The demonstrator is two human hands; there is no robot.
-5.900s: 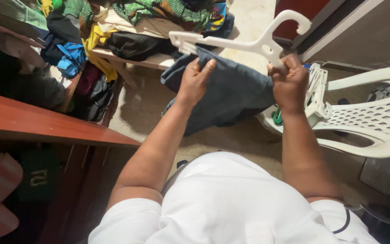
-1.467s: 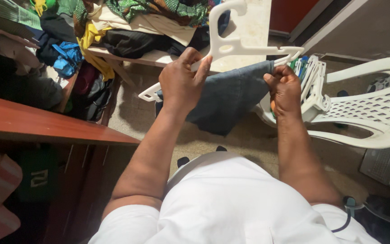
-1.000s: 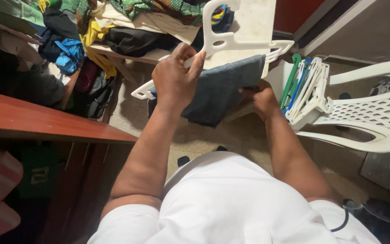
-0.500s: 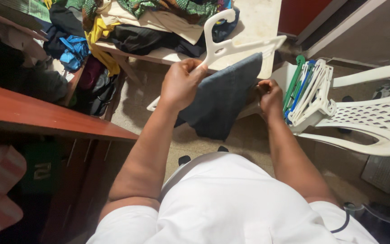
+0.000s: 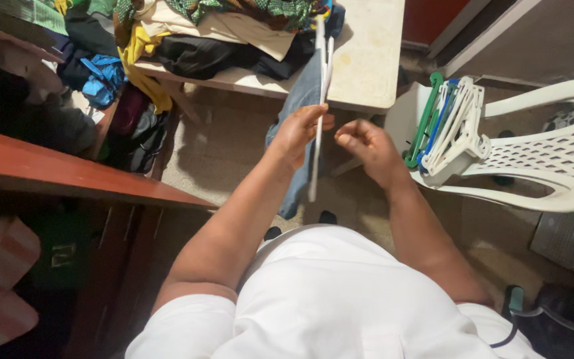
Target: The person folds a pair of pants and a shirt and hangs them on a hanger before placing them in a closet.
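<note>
My left hand (image 5: pixel 298 131) grips a white plastic hanger (image 5: pixel 318 113), now turned edge-on so it shows as a thin upright strip. A dark blue-grey garment (image 5: pixel 298 100) hangs from the hanger, folded flat behind it. My right hand (image 5: pixel 367 144) hovers just right of the hanger with its fingers loosely curled and nothing in it, apart from the cloth.
A white plastic chair (image 5: pixel 539 166) at the right carries a bunch of white, green and blue hangers (image 5: pixel 450 123). A pale table (image 5: pixel 365 60) ahead bears a heap of clothes (image 5: pixel 214 33). A red-brown wooden shelf (image 5: pixel 61 176) runs along the left.
The hanger with the garment has turned from side-on to edge-on in my left hand. My right hand has let go of the cloth and drawn back a little.
</note>
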